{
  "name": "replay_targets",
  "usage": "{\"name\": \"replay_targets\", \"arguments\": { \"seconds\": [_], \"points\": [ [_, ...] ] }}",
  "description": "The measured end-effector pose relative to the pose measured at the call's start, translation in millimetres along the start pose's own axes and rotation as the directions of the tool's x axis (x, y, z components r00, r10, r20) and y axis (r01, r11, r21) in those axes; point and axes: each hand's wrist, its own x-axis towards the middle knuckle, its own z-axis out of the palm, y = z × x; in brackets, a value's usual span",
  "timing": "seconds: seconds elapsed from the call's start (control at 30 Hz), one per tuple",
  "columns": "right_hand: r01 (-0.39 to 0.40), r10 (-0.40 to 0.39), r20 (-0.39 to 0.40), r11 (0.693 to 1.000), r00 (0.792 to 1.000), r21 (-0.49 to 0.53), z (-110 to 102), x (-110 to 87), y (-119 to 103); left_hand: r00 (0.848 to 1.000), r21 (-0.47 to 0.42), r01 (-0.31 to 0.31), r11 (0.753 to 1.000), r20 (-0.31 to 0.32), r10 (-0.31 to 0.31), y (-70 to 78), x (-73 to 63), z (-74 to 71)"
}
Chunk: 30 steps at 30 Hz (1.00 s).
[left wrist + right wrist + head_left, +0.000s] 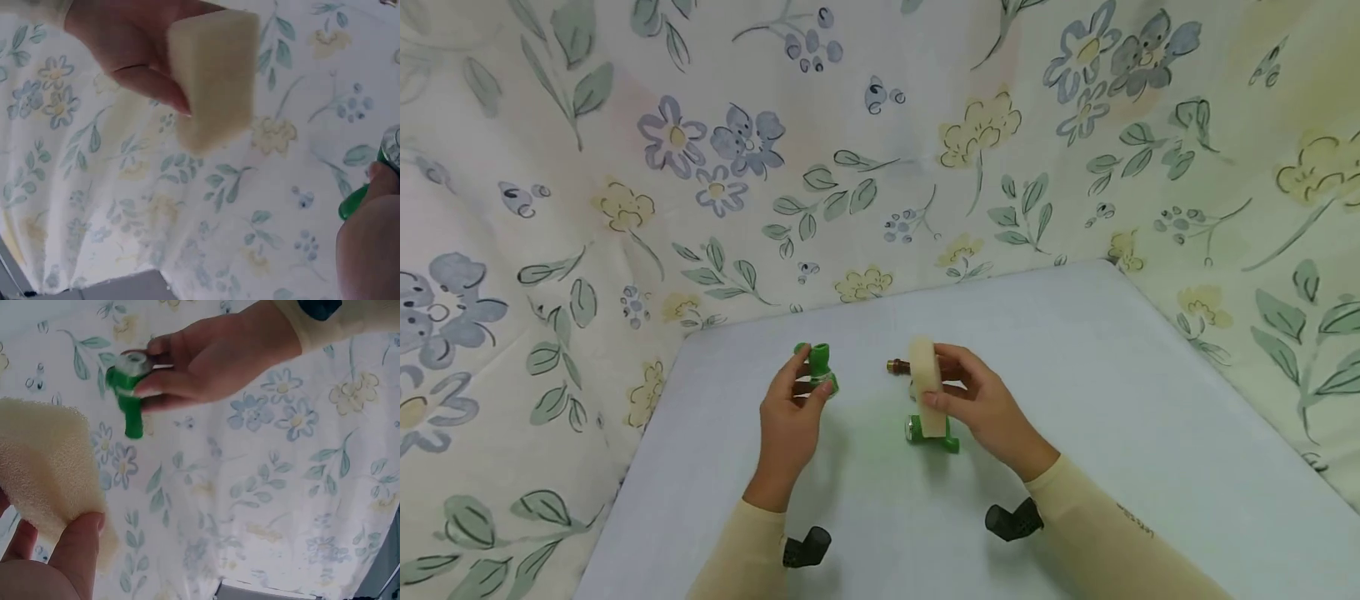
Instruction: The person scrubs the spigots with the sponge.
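Note:
My left hand pinches a small green plastic piece with a clear, silvery round end between thumb and fingers, above the left-middle of the table. Opposite it, my right hand grips a cream foam sponge, thumb on the near face and fingers behind. The sponge stands on edge in the head view and shows its broad porous face in the right wrist view. Another green piece with a clear end shows behind the sponge's lower end, partly covered by it.
A brown cylinder with a gold tip pokes out left of the sponge, its other end hidden. The white table ends at a floral cloth behind and at the sides. Dark cameras sit on both wrists.

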Motion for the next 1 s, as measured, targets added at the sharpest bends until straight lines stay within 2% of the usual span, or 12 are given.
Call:
{"name": "replay_targets", "arguments": {
  "seconds": [0.07,0.13,0.23,0.33,0.4,0.47,0.57,0.67,0.8,1.0],
  "points": [
    [0.002,-0.002,-0.027,1.0,1.0,-0.006,-10.1,-0.3,-3.2,0.998,0.083,-0.044,0.996,-0.032,0.047,-10.1,1.3,-11.9],
    [0.008,-0.008,-0.048,1.0,0.999,-0.003,-18.6,-1.3,-5.9,0.995,0.184,-0.073,0.98,-0.055,0.085,-22.2,1.4,-23.5],
    [0.01,-0.01,-0.065,1.0,0.998,0.014,-27.4,-2.7,-7.9,0.991,0.349,-0.097,0.932,-0.055,0.124,-40.9,-1.1,-38.3],
    [0.007,-0.005,-0.072,1.0,0.997,0.022,-31.8,-3.8,-8.2,0.996,0.48,-0.08,0.874,-0.003,0.093,-58.6,-4.9,-49.0],
    [-0.001,0.002,-0.074,1.0,0.997,0.02,-32.7,-4.7,-8.4,0.998,0.538,-0.057,0.841,0.049,0.037,-68.0,-7.0,-53.7],
    [-0.007,0.008,-0.074,1.0,0.997,0.019,-33.4,-5.5,-8.1,0.995,0.575,-0.023,0.818,0.092,-0.037,-75.2,-8.6,-56.4],
    [-0.009,0.011,-0.069,1.0,0.998,0.018,-33.1,-6.3,-7.6,0.983,0.603,0.026,0.797,0.13,-0.13,-82.4,-10.8,-58.3],
    [-0.007,0.007,-0.069,1.0,0.998,0.006,-32.8,-6.6,-6.2,0.973,0.616,0.056,0.786,0.143,-0.181,-87.3,-12.6,-58.1],
    [-0.003,0.003,-0.072,1.0,0.997,-0.007,-32.5,-6.6,-4.2,0.972,0.644,0.051,0.763,0.144,-0.187,-91.7,-15.3,-54.5],
    [-0.001,0.002,-0.063,1.0,0.998,0.019,-30.4,-5.2,-2.2,0.98,0.709,0.021,0.705,0.124,-0.153,-92.9,-16.8,-49.8]
  ]
}}
